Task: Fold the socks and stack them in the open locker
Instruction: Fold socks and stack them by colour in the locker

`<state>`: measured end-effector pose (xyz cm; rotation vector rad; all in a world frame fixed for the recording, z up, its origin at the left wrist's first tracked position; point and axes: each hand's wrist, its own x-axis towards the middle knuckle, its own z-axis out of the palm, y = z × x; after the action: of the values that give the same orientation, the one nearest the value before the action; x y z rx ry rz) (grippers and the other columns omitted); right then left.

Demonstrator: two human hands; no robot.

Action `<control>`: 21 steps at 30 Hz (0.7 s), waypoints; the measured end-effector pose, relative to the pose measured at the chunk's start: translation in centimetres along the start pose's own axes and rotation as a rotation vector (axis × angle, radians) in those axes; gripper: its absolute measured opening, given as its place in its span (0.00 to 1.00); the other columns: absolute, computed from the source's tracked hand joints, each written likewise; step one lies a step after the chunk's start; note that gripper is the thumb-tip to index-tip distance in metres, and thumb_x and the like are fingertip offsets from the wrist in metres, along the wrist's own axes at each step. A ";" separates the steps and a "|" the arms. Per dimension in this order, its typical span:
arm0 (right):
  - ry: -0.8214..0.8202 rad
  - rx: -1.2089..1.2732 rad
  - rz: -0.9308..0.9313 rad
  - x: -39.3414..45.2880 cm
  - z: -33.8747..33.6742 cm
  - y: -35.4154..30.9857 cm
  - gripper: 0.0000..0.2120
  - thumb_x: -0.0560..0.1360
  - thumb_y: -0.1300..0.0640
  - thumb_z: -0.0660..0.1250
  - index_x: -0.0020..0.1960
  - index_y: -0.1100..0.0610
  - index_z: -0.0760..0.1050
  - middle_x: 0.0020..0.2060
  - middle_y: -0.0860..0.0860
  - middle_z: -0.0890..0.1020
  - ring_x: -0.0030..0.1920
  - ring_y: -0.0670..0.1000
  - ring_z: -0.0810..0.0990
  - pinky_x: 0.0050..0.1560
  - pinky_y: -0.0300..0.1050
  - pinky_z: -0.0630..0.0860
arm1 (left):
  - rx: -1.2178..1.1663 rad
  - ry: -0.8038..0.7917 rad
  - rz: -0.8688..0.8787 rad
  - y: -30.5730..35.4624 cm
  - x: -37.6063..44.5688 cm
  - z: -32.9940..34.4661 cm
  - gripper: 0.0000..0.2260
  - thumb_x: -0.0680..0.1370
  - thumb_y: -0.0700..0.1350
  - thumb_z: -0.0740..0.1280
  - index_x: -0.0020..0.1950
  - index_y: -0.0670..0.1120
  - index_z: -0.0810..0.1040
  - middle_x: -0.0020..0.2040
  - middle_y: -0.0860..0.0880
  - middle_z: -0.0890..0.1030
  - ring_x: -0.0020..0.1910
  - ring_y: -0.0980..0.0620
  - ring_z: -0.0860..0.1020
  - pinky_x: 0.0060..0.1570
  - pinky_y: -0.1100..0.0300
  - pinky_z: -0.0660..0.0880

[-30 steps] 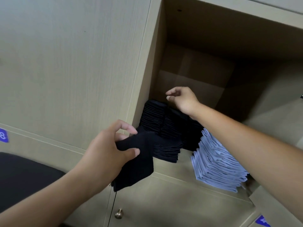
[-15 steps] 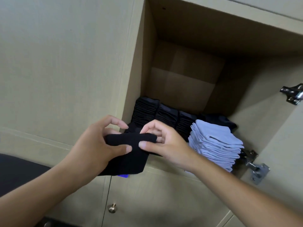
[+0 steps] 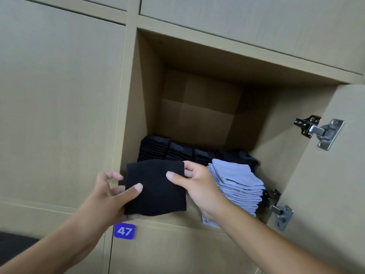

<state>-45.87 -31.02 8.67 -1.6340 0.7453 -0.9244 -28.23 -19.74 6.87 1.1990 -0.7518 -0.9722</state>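
Pale wooden lockers fill the view, one open locker (image 3: 150, 91) among shut doors. Just in front of its lower edge, the left hand (image 3: 106, 198) grips the near left side of a folded black sock (image 3: 156, 186), thumb on top and fingers beneath, while the right hand (image 3: 195, 182) pinches the far right corner, thumb laid across the upper face. Held flat between both hands, the sock seems squared up so it can slide in without unfolding. Behind it, black stacks (image 3: 169, 149) line the locker floor from the left wall across, and a tall stack of light blue socks (image 3: 237, 182) stands at the front right, leaning slightly out over the edge. Below the left hand sits a blue number tag (image 3: 124, 231); hinges (image 3: 320, 130) show on the open door at right.
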 end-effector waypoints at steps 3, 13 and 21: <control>0.008 0.080 0.042 0.1 -0.7 0.2 0.10 0.78 0.61 0.71 0.59 0.62 0.80 0.53 0.55 0.87 0.56 0.56 0.85 0.64 0.56 0.79 | 0.020 -0.013 0.009 -0.5 0.2 0.4 0.18 0.77 0.33 0.71 0.59 0.47 0.67 0.36 0.45 0.85 0.35 0.47 0.85 0.37 0.50 0.85; -0.146 -0.094 0.005 0.4 -1.9 -1.3 0.14 0.79 0.57 0.71 0.64 0.56 0.77 0.51 0.59 0.86 0.48 0.53 0.83 0.52 0.46 0.79 | 0.026 0.022 0.140 0.6 0.2 1.0 0.18 0.77 0.37 0.73 0.59 0.52 0.69 0.44 0.46 0.87 0.37 0.50 0.86 0.32 0.58 0.80; -0.253 -0.407 -0.088 0.1 -0.8 -1.2 0.16 0.73 0.60 0.77 0.59 0.54 0.82 0.49 0.55 0.86 0.52 0.53 0.85 0.62 0.51 0.80 | 0.121 -0.066 0.171 0.7 -0.1 1.9 0.19 0.74 0.38 0.76 0.59 0.52 0.72 0.46 0.47 0.88 0.41 0.45 0.87 0.36 0.51 0.83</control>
<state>-46.51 -31.17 9.98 -2.1095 0.7204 -0.6341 -29.75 -20.39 7.97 1.1900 -0.9613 -0.8372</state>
